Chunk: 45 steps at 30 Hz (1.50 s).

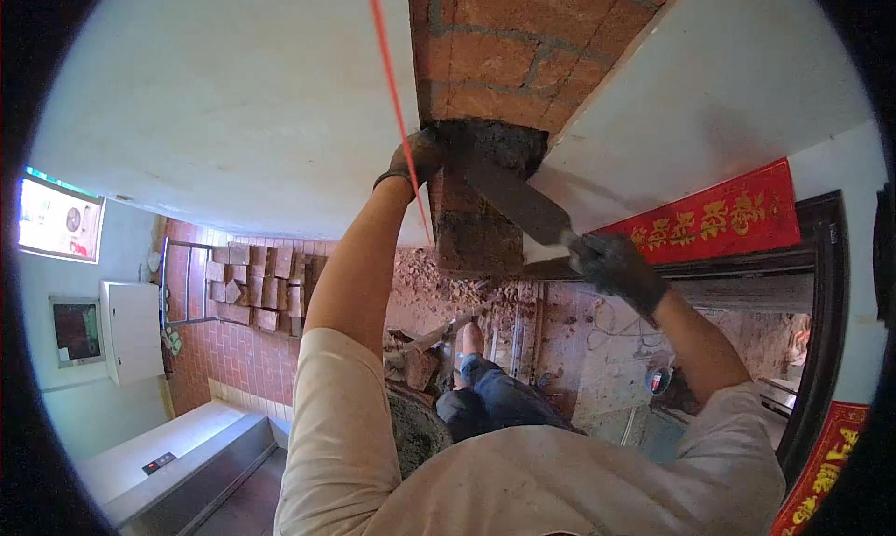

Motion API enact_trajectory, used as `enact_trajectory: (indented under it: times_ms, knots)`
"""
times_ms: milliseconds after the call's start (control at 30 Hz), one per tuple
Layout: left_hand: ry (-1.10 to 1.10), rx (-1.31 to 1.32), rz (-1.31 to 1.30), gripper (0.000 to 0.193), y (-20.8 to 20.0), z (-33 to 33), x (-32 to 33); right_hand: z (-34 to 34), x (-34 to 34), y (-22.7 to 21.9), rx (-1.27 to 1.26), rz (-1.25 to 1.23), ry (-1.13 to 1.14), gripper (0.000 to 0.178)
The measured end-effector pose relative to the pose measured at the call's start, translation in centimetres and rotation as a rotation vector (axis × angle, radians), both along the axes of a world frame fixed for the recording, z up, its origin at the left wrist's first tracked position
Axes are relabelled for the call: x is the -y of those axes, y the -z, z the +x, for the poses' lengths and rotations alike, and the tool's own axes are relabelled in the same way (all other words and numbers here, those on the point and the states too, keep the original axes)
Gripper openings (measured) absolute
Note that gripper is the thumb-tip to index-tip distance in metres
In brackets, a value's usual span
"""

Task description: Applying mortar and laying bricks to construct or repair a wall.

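Note:
My right hand (pixel 616 270), in a dark glove, is closed round the handle of a trowel (pixel 523 203). Its long grey blade reaches up and left to a dark lump of wet mortar (pixel 504 144) on the end of the brick wall (pixel 513 55). Beside the mortar, at the wall's left edge, is my left hand (pixel 422 155), also gloved; its fingers blend into the dark mortar, so their grip is unclear. Below the blade the brickwork (pixel 478 242) continues, smeared with mortar. A red string line (pixel 392 78) runs past my left hand.
White wall faces flank the brickwork. A red banner (pixel 700 214) hangs above a dark door frame (pixel 826 256) at right. Stacked bricks (pixel 257 284) stand on the tiled floor at left. Rubble (pixel 434 279) and a tub of mortar (pixel 415 433) lie below, near someone's legs (pixel 499 391).

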<state>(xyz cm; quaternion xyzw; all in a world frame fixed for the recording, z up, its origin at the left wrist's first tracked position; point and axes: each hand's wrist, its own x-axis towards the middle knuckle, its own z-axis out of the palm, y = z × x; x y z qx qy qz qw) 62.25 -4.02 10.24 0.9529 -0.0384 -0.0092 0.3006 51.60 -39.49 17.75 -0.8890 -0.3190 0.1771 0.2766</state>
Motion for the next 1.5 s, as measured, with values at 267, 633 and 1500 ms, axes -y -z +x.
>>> enact_trajectory:
  times_ms: [267, 633, 1500]
  knots:
    - [-0.035, -0.004, -0.121, 0.034, 1.9, 0.7, -0.4, 11.8, 1.5, 2.3, -0.338, -0.138, 0.21, 0.022]
    - [-0.026, -0.037, -0.057, 0.03, 3.3, 1.4, -1.0, 10.5, -4.3, -2.1, -0.369, -0.062, 0.306, 0.028]
    - [-0.16, -0.075, 0.152, 0.036, -2.3, -1.1, 1.2, 7.6, -4.2, -3.5, -0.36, -0.081, 0.38, 0.037]
